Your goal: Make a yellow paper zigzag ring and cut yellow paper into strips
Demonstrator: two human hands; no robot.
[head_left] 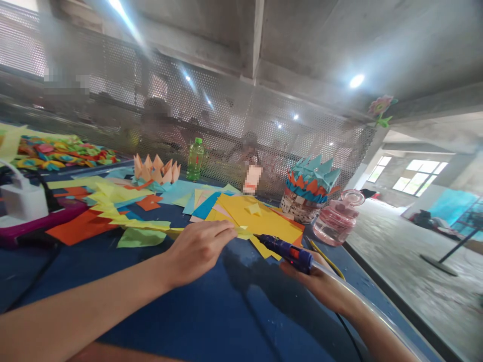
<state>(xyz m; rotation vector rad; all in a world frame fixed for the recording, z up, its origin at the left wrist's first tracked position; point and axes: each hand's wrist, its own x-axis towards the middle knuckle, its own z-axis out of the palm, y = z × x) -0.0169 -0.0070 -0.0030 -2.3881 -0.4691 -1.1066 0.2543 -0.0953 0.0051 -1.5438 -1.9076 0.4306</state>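
My left hand (198, 250) is closed in a pinch on a folded yellow paper piece (244, 234) over the blue table (211, 322). My right hand (320, 284) grips a blue hot glue gun (289, 250) whose tip points left at that yellow piece. A clear glue stick (362, 301) trails back from the gun along my right forearm. Just behind lie yellow paper sheets (260, 218).
Loose coloured papers (113, 206) spread across the left of the table. An orange paper crown (156, 169), a green bottle (195, 159), a teal-orange paper basket (309, 191) and a pink glass jar (337, 217) stand at the back. A white box (22, 201) sits left; the table edge drops off right.
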